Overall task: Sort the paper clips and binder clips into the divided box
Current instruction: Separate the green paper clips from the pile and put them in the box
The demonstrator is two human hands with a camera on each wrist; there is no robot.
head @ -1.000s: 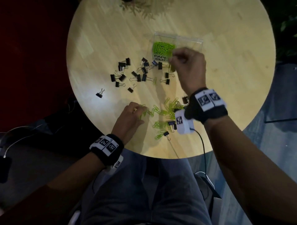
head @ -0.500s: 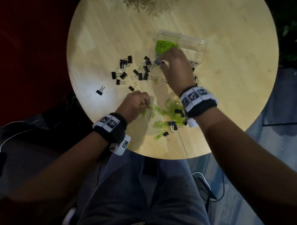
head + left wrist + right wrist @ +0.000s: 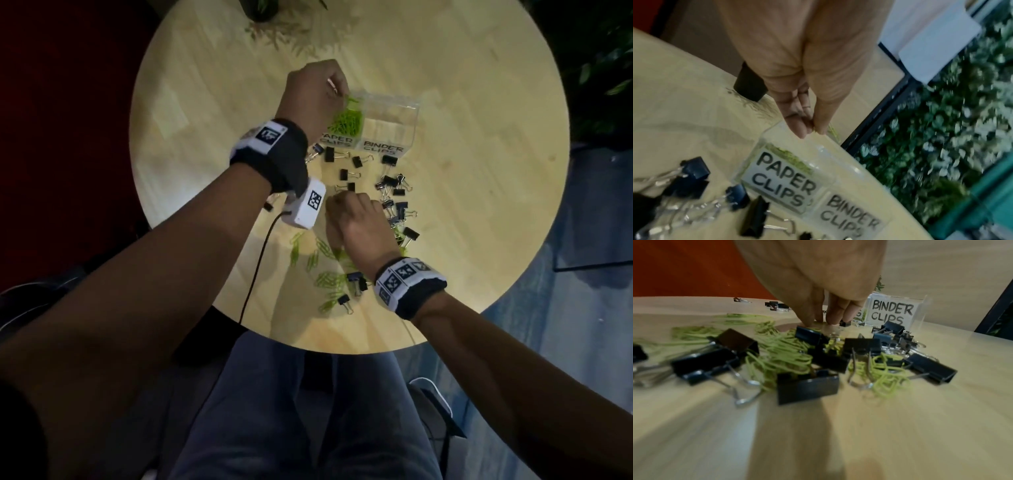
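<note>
A clear divided box (image 3: pixel 411 113) stands at the table's far side, labelled PAPER CLIPS (image 3: pixel 783 178) and BINDER CLIPS (image 3: pixel 891 312). Green paper clips (image 3: pixel 346 121) fill its left compartment; the right one looks empty. My left hand (image 3: pixel 337 87) (image 3: pixel 809 128) hovers over the left compartment, thumb and fingertips pinched together with green clips at them. My right hand (image 3: pixel 337 202) (image 3: pixel 818 321) has its fingertips down on the table beside a small binder clip (image 3: pixel 351 186); whether they hold anything is hidden. Loose green paper clips (image 3: pixel 329 279) and black binder clips (image 3: pixel 397 205) lie around it.
A dark plant pot (image 3: pixel 263 10) stands at the round table's far edge (image 3: pixel 342 31). A black cable (image 3: pixel 257 267) runs from the left wrist camera off the near edge. More binder clips (image 3: pixel 356 161) lie just in front of the box.
My left hand rose from the green clips near the front edge to above the paper clip compartment. My right hand came back from the box down to the scattered clips.
</note>
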